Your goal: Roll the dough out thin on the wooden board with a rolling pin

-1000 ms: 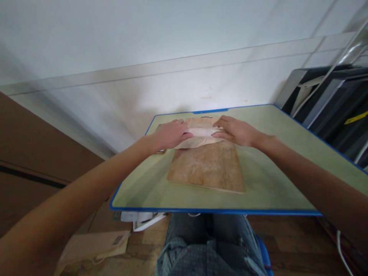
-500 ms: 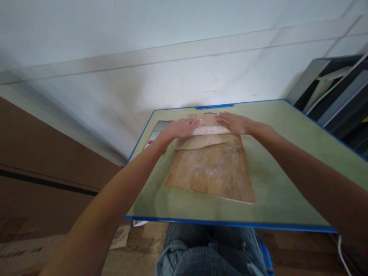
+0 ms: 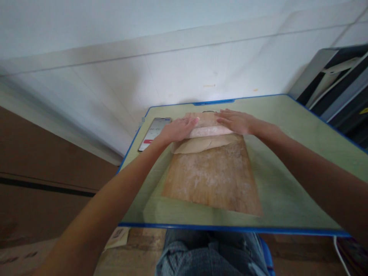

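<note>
My left hand (image 3: 182, 128) lies flat with fingers stretched over the left end of a pale, floury rolling pin (image 3: 211, 131). Over the pin's right end is my right hand (image 3: 234, 122), also flat, its fingers pointing inward. Both palms hide the ends of the pin. Under and in front of the pin spreads a thin sheet of dough (image 3: 201, 145), with a small crease at its near edge. The dough rests on the far part of a flour-dusted wooden board (image 3: 212, 180).
A phone (image 3: 153, 130) with a lit screen lies left of the board, partly behind my left forearm. The pale green table (image 3: 296, 172) has a blue edge. A white wall (image 3: 178, 80) rises behind it, and dark equipment (image 3: 345, 88) stands at the right.
The view has shifted slightly, so the board looks larger and more of the phone shows. Both hands stay flat on the rolling pin, with little visible movement along the dough.
</note>
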`<state>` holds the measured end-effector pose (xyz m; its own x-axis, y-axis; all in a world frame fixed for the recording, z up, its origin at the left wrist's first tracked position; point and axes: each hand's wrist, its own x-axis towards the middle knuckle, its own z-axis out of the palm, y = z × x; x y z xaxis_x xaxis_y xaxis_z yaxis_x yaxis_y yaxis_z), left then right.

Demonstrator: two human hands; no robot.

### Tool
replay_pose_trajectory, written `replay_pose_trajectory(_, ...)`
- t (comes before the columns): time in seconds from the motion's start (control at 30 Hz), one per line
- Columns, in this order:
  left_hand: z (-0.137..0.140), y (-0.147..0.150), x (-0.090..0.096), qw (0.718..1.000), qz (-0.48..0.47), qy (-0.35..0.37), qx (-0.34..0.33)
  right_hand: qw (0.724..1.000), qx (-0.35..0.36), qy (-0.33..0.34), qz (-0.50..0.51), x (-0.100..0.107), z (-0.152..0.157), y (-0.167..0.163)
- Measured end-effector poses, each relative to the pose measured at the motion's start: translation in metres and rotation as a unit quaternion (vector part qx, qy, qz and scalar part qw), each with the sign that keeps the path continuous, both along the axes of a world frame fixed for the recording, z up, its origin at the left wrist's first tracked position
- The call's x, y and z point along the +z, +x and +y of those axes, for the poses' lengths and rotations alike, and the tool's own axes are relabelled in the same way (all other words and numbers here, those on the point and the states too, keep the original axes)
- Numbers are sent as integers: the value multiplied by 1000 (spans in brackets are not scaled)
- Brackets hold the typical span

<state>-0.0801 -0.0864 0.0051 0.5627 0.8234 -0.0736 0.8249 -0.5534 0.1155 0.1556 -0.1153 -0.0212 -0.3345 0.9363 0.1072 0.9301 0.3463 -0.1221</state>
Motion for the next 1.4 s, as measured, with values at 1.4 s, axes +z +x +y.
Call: replay_pose_trajectory(1.4, -42, 0, -7, 992, -17, 94, 82, 988, -88, 127, -27, 1, -67, -28)
